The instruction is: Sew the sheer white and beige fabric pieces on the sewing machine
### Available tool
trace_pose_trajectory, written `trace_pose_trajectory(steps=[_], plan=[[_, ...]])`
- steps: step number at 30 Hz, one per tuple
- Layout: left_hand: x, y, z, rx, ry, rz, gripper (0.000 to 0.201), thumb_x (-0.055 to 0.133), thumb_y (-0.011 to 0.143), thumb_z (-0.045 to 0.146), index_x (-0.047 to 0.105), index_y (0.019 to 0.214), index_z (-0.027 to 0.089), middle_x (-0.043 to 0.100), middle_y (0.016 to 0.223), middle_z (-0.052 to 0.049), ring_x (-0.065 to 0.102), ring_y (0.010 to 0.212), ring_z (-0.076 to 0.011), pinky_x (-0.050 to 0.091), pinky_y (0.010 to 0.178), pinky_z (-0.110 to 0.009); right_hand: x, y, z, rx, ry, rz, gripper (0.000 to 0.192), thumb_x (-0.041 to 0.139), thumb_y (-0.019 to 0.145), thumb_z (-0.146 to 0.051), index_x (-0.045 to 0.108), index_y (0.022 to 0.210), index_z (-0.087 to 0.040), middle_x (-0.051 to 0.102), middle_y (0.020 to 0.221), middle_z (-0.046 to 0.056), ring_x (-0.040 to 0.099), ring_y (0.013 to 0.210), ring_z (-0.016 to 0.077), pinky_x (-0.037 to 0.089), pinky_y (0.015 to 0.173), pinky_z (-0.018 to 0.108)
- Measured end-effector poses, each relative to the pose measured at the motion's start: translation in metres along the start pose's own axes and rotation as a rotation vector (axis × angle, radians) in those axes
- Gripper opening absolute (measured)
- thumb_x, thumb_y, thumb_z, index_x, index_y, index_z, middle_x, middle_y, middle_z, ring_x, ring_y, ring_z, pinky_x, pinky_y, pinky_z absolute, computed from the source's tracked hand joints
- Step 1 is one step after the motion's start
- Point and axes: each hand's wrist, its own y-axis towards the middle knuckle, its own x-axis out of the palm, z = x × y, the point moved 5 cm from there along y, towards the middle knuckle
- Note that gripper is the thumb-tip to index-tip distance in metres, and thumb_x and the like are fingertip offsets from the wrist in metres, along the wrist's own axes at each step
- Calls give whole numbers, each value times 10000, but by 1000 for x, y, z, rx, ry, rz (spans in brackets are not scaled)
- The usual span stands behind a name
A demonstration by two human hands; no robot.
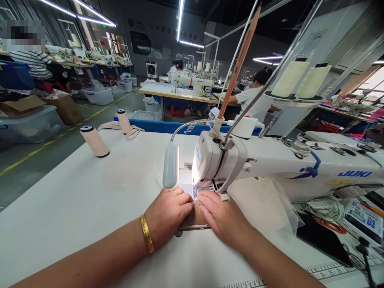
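Observation:
At the white JUKI sewing machine (pixel 210 154), both hands meet at the lit presser foot (pixel 195 193). My left hand (pixel 169 212), with a gold bracelet and ring, has its fingers closed on thin beige fabric (pixel 193 218) just left of the needle area. From the other side, my right hand (pixel 225 216) grips the same fabric, thumb and fingers close to the foot. Sheer pale fabric (pixel 265 204) spreads out to the right under the machine arm. The needle tip and the fabric edge under the fingers are hard to make out.
A grey lamp (pixel 171 166) hangs just above my left hand. Two beige thread cones, a front cone (pixel 95 142) and a rear cone (pixel 124 122), stand at the back left. A black tablet-like item (pixel 322 238) and coiled white cable (pixel 324 208) lie right. Co-workers sit farther back.

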Motion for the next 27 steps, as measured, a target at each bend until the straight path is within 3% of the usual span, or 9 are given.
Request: trace_pose_trajectory(steps=[12, 19, 23, 25, 27], plan=[[5, 7, -12, -33, 55, 32, 284, 468, 972, 75, 714, 905, 199, 716, 876, -61, 646, 817, -205, 500, 863, -392, -2, 0, 4, 40, -39, 15, 333, 473, 1037, -226, 631, 1329, -200, 711, 1278, 128, 673, 1135, 312, 609, 906, 470], [9, 11, -19, -252, 3, -33, 221, 478, 863, 50, 611, 748, 185, 666, 850, -69, 603, 805, -223, 513, 757, -353, -1, -2, 2, 6, -8, 47, 325, 424, 1046, -189, 618, 1306, -185, 749, 1135, 139, 718, 1000, 294, 634, 757, 431], [-5, 7, -24, -358, -58, -37, 205, 484, 827, 70, 517, 674, 201, 619, 738, -52, 581, 688, -214, 496, 668, -340, -13, -4, -17, -160, 114, 146, 316, 436, 1011, -90, 614, 1242, -210, 739, 1128, 98, 694, 1030, 259, 622, 808, 404], [-22, -4, -23, -408, -121, -51, 218, 457, 897, 142, 518, 697, 205, 616, 698, -29, 580, 635, -196, 484, 611, -315, -24, -8, -35, -263, 187, 161, 383, 450, 997, -67, 572, 1324, -224, 720, 1203, 92, 670, 1113, 254, 601, 921, 425], [-41, -19, -18, -461, -242, -79, 227, 423, 954, 226, 562, 776, 205, 654, 721, -5, 609, 637, -173, 477, 576, -277, -32, -8, -50, -263, 247, 111, 478, 484, 1010, -124, 465, 1475, -231, 643, 1381, 116, 584, 1303, 280, 534, 1066, 481]])
